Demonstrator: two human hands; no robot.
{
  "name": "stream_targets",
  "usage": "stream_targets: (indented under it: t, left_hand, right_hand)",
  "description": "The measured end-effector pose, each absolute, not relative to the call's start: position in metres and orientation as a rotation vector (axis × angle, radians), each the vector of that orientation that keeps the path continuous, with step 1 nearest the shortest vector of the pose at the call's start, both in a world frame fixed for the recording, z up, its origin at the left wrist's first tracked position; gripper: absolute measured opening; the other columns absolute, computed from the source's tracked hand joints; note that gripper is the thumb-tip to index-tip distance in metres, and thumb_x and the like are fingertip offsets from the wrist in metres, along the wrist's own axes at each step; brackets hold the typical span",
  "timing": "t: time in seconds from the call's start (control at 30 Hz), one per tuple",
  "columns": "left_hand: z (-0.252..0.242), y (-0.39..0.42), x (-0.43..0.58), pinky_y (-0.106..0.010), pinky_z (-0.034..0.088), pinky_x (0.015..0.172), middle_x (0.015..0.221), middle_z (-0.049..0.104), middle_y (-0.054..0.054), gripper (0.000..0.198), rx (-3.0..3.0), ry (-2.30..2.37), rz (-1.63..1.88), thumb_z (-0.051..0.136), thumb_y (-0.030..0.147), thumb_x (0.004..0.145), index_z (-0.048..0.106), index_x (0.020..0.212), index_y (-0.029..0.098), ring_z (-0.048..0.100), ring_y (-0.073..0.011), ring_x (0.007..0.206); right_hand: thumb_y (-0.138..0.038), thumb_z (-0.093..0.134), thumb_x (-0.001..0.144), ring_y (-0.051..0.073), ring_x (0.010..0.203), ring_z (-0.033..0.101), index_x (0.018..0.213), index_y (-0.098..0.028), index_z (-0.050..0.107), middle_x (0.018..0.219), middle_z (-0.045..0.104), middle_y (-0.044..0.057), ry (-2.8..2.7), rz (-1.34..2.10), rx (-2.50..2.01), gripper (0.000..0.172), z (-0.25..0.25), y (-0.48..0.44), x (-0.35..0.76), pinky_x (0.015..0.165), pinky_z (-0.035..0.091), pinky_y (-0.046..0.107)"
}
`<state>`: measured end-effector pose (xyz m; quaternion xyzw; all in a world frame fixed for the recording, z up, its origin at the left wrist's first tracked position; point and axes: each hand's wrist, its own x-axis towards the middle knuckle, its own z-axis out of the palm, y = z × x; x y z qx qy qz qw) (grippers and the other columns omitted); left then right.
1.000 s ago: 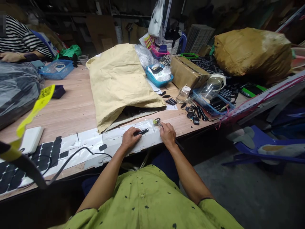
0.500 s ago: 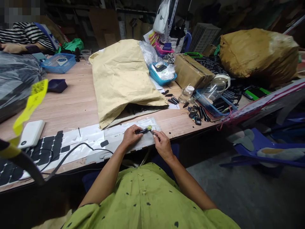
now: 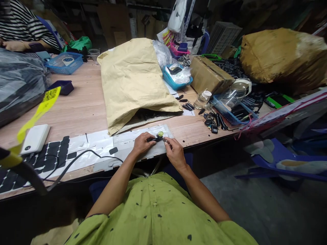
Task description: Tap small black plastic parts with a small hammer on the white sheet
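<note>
My left hand (image 3: 143, 144) pinches a small dark piece (image 3: 156, 139) above the front edge of the table; its exact kind is too small to make out. My right hand (image 3: 175, 153) is closed on a thin dark rod-like tool (image 3: 164, 139), whose tip meets the piece. A round yellow-green bit (image 3: 160, 134) sits where the two come together; I cannot tell which of them carries it. Beneath the hands lies a clear plastic sheet (image 3: 127, 139). To the left is a white sheet with black rounded stickers (image 3: 54, 149).
A large cream sack (image 3: 138, 81) with dark parts at its mouth stands just beyond my hands. A white power bank (image 3: 35, 139) and cable (image 3: 87, 151) lie left. Keys, a glass jar (image 3: 202, 99) and a blue basket (image 3: 232, 114) are right. Another person sits far left.
The camera view has shifted slightly. Both hands stay together in nearly the same place, and the yellow-green bit now shows a little higher above the dark piece.
</note>
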<state>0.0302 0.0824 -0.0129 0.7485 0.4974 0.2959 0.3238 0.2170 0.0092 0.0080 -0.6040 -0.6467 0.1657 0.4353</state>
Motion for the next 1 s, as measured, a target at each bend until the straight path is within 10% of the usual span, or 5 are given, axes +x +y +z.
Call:
stream_targets:
  t: [1.0]
  left_hand:
    - [-0.014,0.075,0.035,-0.030,0.050,0.083,0.094,0.071,0.003,0.061,1.840,1.379,0.837,0.071,0.016,0.069,0.057,0.127,0.029,0.067,-0.0184,0.086]
  right_hand:
    - [-0.020,0.048,0.094,0.021,0.098,0.071,0.118,-0.026,0.075,0.103,0.076,0.008,-1.714,0.350,-1.546,0.036,0.024,0.006,0.212,0.088,0.058,0.032]
